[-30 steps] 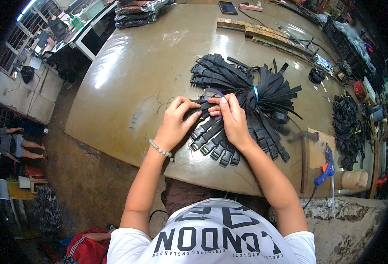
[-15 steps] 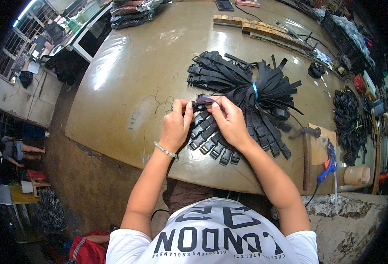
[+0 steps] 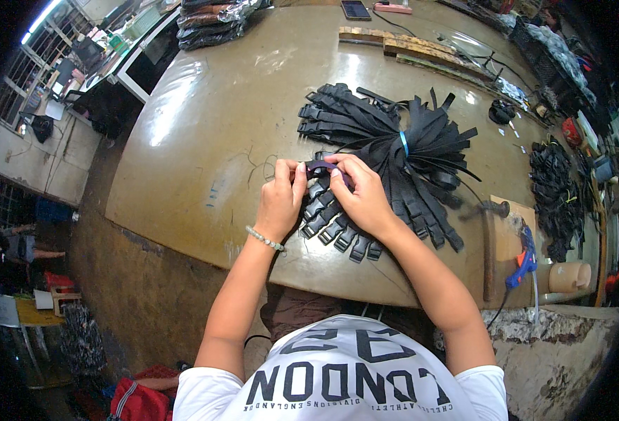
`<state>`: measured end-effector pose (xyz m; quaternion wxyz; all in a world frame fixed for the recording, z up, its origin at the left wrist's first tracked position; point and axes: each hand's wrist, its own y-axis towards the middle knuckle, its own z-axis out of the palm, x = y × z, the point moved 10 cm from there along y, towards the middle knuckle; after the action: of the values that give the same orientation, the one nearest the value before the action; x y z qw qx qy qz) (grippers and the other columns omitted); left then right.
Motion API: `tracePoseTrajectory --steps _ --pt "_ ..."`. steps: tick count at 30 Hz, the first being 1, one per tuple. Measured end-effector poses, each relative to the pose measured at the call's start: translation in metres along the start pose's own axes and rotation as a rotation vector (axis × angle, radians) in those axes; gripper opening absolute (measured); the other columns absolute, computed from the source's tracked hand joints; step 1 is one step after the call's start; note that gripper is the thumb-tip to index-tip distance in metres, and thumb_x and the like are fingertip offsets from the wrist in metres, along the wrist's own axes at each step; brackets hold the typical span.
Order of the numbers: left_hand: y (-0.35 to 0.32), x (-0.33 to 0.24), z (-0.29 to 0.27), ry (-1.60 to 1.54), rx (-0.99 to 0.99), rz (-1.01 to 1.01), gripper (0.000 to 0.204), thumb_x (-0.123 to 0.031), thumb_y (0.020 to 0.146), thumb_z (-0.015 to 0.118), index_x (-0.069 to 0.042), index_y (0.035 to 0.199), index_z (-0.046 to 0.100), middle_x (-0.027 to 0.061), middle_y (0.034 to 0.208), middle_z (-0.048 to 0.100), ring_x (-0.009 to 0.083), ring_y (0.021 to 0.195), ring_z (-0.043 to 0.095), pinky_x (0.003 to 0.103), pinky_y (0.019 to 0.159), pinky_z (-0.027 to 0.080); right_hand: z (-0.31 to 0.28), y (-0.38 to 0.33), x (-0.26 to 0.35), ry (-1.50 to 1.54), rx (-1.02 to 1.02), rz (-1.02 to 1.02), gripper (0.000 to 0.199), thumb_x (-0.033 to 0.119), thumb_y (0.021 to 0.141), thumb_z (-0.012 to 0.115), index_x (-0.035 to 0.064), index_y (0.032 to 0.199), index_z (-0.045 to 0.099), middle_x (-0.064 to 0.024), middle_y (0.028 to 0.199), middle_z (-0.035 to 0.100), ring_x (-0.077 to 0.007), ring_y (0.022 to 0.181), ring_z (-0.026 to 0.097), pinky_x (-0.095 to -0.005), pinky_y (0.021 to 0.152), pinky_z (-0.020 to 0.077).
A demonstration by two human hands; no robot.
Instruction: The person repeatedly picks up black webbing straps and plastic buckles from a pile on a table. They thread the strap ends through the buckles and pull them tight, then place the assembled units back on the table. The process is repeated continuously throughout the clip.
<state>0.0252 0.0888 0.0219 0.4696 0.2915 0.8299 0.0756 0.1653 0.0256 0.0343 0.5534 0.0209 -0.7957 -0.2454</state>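
A bundle of black webbing straps [image 3: 439,140], many ending in plastic side-release buckles [image 3: 318,205], fans out over the table. A light blue tie [image 3: 404,144] gathers it near the middle. Along the bundle's left edge, my left hand [image 3: 281,198] pinches one dark webbing strap [image 3: 319,165] between thumb and fingers. My right hand [image 3: 358,194] grips the same strap a little to the right, and the strap curves between the two hands. Whatever part of it lies under my fingers is hidden.
Wooden bars [image 3: 421,49] lie across the far side, near a phone [image 3: 355,9]. On the right are a blue glue gun [image 3: 523,263], a hammer [image 3: 490,245], a tape roll [image 3: 569,277] and another heap of black straps [image 3: 555,189]. Plastic-wrapped packs [image 3: 214,24] sit far left.
My right hand has shifted slightly left and down along the strap, and the strap now bends in a clearer arc between my hands. The left hand stays nearly in place.
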Motion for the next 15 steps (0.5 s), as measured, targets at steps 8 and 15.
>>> tracePoseTrajectory --steps 8,15 --pt "-0.0021 0.0006 0.0006 0.098 -0.018 0.031 0.021 -0.021 0.101 0.051 -0.001 0.099 0.048 0.0147 0.069 0.065 0.0248 0.059 0.067 0.036 0.053 0.050 0.0007 -0.0012 -0.0022 -0.006 0.011 0.032 0.023 0.010 0.088 0.057 -0.0059 0.106 0.060 -0.0148 0.091 0.060 -0.0180 0.071 0.056 -0.0303 0.067 0.0478" --pt "-0.0029 0.0041 0.0003 0.028 -0.026 0.015 0.019 -0.021 0.101 0.051 -0.002 0.100 0.047 0.0179 0.074 0.065 0.0342 0.064 0.066 0.043 0.055 0.050 0.0032 -0.0006 -0.0015 -0.036 0.000 -0.001 0.022 0.009 0.087 0.058 -0.0061 0.103 0.062 -0.0159 0.091 0.061 -0.0212 0.071 0.058 -0.0325 0.067 0.0487"
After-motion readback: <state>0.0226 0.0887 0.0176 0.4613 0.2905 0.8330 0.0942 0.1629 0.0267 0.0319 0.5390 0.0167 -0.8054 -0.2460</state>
